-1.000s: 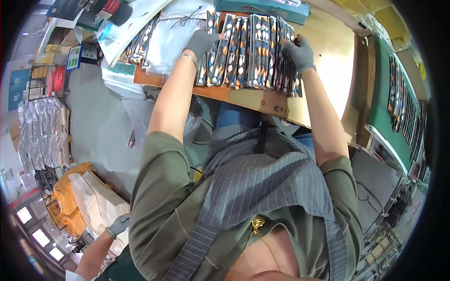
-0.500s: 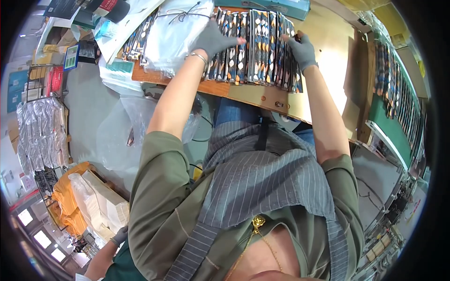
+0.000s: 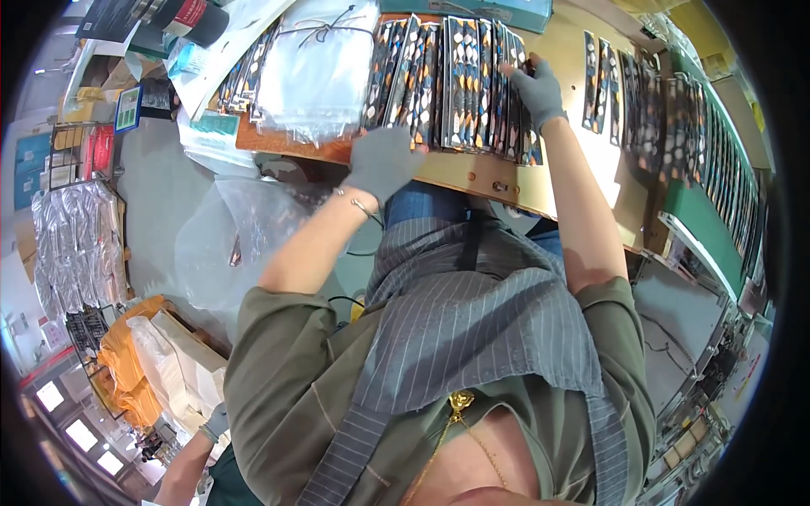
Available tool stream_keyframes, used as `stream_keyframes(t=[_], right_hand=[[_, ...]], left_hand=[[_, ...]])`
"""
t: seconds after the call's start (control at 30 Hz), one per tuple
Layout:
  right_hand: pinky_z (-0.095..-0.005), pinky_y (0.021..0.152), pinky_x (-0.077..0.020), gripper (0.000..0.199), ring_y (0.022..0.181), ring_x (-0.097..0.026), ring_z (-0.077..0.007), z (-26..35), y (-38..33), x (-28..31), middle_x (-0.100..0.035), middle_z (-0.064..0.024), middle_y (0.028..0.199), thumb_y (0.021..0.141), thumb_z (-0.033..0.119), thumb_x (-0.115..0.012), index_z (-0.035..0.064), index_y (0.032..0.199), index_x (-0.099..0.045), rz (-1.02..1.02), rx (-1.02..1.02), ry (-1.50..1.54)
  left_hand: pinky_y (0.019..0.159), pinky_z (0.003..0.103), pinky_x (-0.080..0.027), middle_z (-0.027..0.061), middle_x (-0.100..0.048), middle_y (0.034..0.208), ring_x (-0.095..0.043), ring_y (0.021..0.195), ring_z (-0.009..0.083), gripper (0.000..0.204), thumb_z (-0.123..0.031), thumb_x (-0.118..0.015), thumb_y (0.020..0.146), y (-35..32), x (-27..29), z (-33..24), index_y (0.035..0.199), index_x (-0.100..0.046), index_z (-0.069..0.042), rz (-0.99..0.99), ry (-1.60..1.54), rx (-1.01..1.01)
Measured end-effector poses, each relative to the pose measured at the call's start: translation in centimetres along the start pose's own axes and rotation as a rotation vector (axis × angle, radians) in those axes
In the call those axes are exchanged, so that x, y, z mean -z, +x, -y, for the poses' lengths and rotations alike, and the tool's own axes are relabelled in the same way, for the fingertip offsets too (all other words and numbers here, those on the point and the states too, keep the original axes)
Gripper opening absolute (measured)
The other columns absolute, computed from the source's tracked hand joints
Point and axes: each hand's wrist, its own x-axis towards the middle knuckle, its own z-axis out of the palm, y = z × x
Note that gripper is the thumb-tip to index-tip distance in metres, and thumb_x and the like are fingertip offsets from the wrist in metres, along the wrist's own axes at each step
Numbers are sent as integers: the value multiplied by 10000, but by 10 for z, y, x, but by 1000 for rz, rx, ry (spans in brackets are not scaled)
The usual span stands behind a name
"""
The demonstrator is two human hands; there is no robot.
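A row of slim, dark packs (image 3: 469, 84) with orange, white and blue diamond patterns stands packed side by side on the table. My right hand (image 3: 540, 94), in a grey glove with bare fingertips, grips the row's right end, thumb over the packs and fingers at the far side. My left hand (image 3: 386, 160), gloved alike, is at the table's front edge by the near ends of the packs, thumb stretched out to the right and nothing seen in it. A tied stack of clear plastic bags (image 3: 316, 80) lies left of the row, over more packs.
More patterned packs (image 3: 601, 84) lie at the table's right, beside a green conveyor belt (image 3: 696, 207) carrying a line of them. A teal box (image 3: 498, 12) sits behind the row. A dark cup (image 3: 198, 18) stands far left. Another person's gloved hand (image 3: 218, 422) shows at lower left.
My left hand has pulled back from the bags and row to the table's front edge. Several packs now show at the table's right, some blurred. My right hand has hardly moved.
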Motion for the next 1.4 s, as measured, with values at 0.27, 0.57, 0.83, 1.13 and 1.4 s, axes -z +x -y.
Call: stream_keyframes(t=[0.27,0.57,0.83,1.13,1.4], right_hand=[[-375,966,-394,820,1130,-506,-318,30,-23,-11,-472,-211,1256,702,468,-710,-37,1288,-438,-10,66,-160],[-341,921,-402,821,1095,-520,-251,76,-59,-21,-537,-173,1203,768,572,-627,-14,1309,-431,10,57,170],[-183,408,-279,344,429,-384,-43,163,-114,54,-489,22,575,872,349,-615,8,899,-651,437,31,603],[-177,444,-299,320,516,-434,-21,141,-165,151,-522,32,601,933,311,-521,23,840,-626,99,258,251],[-213,458,-354,242,502,-434,-56,64,-211,124,-482,5,623,902,294,-497,69,825,-538,314,241,667]], left_hand=[[588,367,-482,114,-630,712,-625,672,249,233,-255,-611,796,-10,-22,7,703,-600,-42,-275,-567,185],[538,212,-473,112,-663,822,-609,638,123,103,-81,-510,847,-68,84,-1,766,-549,-31,-535,-1588,336],[658,268,-493,114,-607,872,-567,683,120,92,-48,-529,877,-97,61,-57,807,-528,13,-225,-1653,-12],[471,191,-280,-34,-396,603,-339,523,38,333,-299,-382,994,-92,75,-133,858,-525,-31,313,-1520,-9],[383,228,-188,-66,-239,528,-211,396,51,352,-366,-329,1002,-67,69,-169,806,-419,-88,1124,-2175,10]])
